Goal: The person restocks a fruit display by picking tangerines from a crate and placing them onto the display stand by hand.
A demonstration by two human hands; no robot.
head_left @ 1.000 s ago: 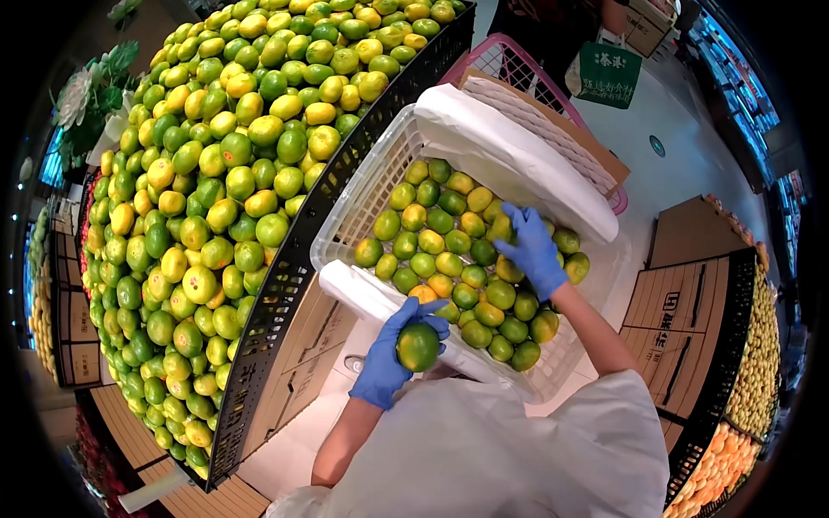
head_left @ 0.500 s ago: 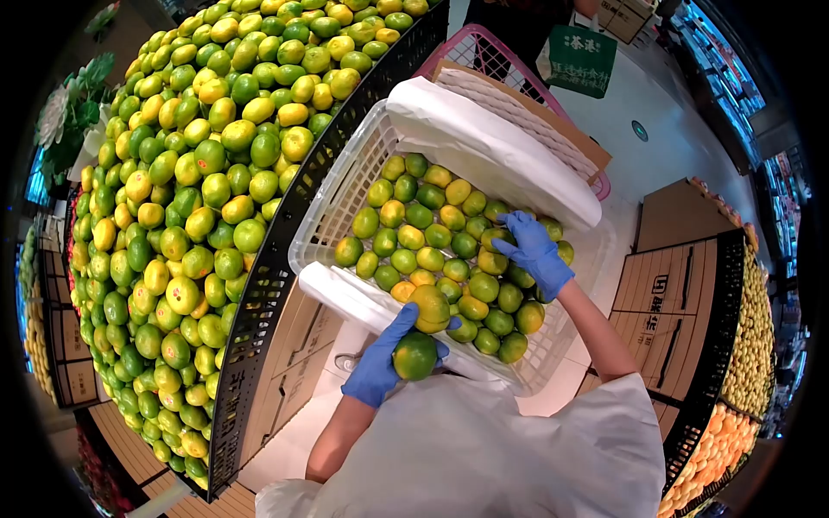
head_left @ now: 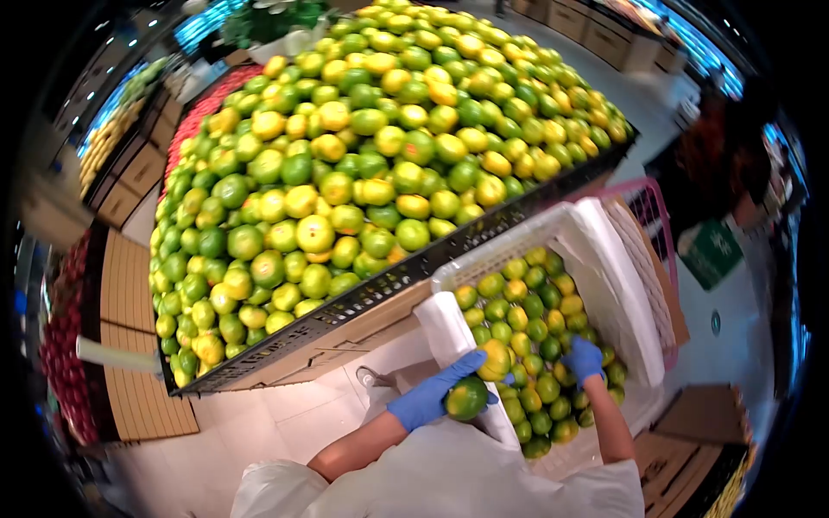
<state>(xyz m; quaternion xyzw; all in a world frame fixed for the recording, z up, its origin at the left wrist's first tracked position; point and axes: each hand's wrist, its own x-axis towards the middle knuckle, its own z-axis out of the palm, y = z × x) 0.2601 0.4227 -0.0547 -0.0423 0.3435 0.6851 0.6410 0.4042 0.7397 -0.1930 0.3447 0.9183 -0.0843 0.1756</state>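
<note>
My left hand [head_left: 438,393], in a blue glove, holds two mandarins over the near edge of the crate. One is a yellow-green mandarin [head_left: 495,359] beyond the fingers, the other a dark green mandarin [head_left: 466,398] by the palm. Inside the white plastic crate [head_left: 484,263] lie many green and yellow mandarins [head_left: 521,318]. My right hand [head_left: 585,359], also gloved in blue, is down among them at the crate's right side. Its fingers curl over a mandarin, partly hidden by the hand.
A large heap of mandarins [head_left: 371,190] fills the display on the left, behind a black slatted rim [head_left: 345,309]. White foam lining [head_left: 615,293] folds over the crate's far side. A pink basket [head_left: 665,229] stands beyond, near a person with a green bag [head_left: 711,254].
The view has swung left, so the display heap takes more of the picture and the crate sits lower right. My left hand keeps both mandarins. My right hand's fingers have drawn in over the fruit.
</note>
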